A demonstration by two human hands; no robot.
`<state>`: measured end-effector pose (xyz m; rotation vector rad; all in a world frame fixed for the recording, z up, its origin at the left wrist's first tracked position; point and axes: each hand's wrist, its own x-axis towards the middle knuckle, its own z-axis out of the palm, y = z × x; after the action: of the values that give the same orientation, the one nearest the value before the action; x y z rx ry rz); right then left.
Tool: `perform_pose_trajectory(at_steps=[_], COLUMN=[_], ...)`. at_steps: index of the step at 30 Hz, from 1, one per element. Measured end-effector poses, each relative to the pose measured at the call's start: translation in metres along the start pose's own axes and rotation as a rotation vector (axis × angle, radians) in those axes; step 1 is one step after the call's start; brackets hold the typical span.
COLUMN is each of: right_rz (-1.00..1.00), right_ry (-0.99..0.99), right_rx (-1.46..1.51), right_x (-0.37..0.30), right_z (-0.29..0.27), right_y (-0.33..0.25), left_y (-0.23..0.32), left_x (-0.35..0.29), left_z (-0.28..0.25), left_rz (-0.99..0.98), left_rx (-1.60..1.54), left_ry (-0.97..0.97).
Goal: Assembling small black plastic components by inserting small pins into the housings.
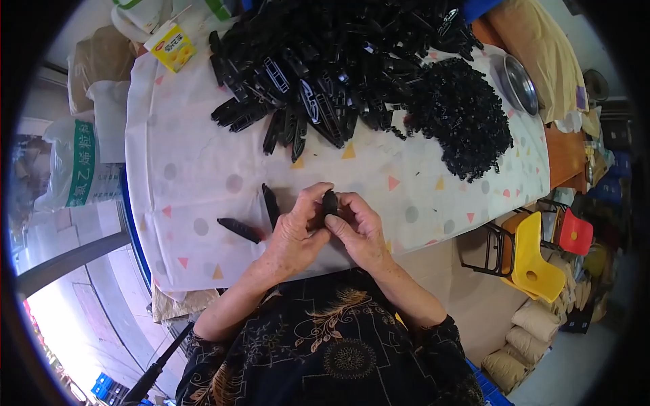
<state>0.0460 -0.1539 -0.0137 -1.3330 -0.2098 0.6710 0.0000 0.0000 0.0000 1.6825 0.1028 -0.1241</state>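
Note:
Between my two hands, close to the table's near edge, is a small black plastic part (pixel 330 201), mostly covered by fingers. My left hand (pixel 298 220) is closed on its left side. From the right, my right hand (pixel 356 222) pinches the same part, thumb in front. Just left of my left hand lie two long black plastic pieces (pixel 238 229) on the tablecloth. Beyond my hands a big heap of long black plastic parts (pixel 305 88) covers the far side. To its right sits a pile of much smaller black parts (pixel 467 122).
A patterned white tablecloth (pixel 183 196) covers the table. A yellow-and-white carton (pixel 170 47) stands at the far left, a round metal dish (pixel 520 84) at the far right. Sacks (pixel 81 162) are stacked left. Yellow (pixel 536 260) and red chairs (pixel 575 233) stand right of the table.

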Motion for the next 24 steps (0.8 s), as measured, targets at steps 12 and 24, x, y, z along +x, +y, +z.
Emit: perform_pose_trajectory(at_steps=[12, 24], right_rz=[-0.414, 0.002], right_ry=[0.434, 0.101], right_rx=[-1.661, 0.415], right_x=[0.083, 0.03], right_z=[-0.102, -0.086], right_y=[-0.059, -0.045], left_y=[0.035, 0.005], left_x=[0.04, 0.058], left_z=[-0.087, -0.082], left_rz=[0.114, -0.024], left_rx=[0.945, 0.589], left_ry=[0.159, 0.274])
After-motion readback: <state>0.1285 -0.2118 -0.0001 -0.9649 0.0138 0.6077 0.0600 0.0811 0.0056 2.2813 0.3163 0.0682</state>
